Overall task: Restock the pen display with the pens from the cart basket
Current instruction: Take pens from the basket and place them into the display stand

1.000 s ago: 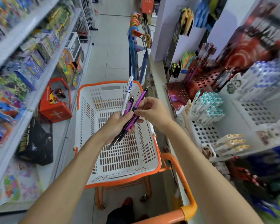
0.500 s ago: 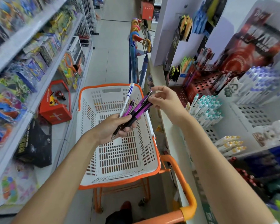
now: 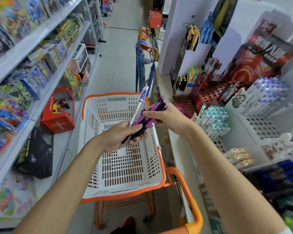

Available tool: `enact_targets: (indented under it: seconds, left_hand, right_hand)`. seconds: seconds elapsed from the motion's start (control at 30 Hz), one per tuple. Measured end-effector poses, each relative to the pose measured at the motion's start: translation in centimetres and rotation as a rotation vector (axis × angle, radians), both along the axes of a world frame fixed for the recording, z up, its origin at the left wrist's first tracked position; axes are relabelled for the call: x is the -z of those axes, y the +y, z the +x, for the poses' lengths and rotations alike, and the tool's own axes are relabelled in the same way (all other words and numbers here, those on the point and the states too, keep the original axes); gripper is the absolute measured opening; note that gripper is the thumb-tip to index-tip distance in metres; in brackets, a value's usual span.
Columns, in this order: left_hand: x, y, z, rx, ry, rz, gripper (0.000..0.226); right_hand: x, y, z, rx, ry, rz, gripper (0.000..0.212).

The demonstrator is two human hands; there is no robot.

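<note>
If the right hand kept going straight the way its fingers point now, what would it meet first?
Probably the left hand: the right hand points leftward along the purple pens that both hold, though depth is hard to judge.

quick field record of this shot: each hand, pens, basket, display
left hand: grips a bundle of pens by their lower ends
right hand: pinches the purple pens near their tops
white pen: in the left-hand bundle, sticking up highest
cart basket: white with orange rim, no pens visible inside
pen display: on the right, teal-capped pens standing in a rack
</note>
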State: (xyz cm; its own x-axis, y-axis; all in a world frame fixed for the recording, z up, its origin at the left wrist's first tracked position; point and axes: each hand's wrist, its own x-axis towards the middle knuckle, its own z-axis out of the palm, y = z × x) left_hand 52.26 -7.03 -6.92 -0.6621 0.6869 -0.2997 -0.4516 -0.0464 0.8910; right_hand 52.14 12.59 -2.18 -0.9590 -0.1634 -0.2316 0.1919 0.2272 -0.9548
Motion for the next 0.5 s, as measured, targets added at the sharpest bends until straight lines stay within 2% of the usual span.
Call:
enact_targets:
  seconds: [0.27, 0.33, 0.43, 0.5]
  left_hand:
    - [0.4, -0.7, -0.8, -0.044, 0.132, -0.102, 0.053]
    - [0.3, -1.0, -0.8, -0.063, 0.105, -0.058, 0.051]
    - [0.7, -2.1, -1.4, -0.286, 0.025, -0.019, 0.054]
    - [1.2, -2.3, -2.1, -0.448, -0.074, -0.041, 0.056]
  right_hand:
    - [0.1, -0.9, 0.0, 0.066, 0.25, 0.116, 0.017]
    - [0.1, -1.1, 0.1, 0.07, 0.307, 0.143, 0.01]
    - [0.0, -0.7, 0.0, 0.201, 0.323, 0.032, 0.008]
    - [0.0, -0.2, -0.1, 0.374, 0.56, 0.096, 0.006]
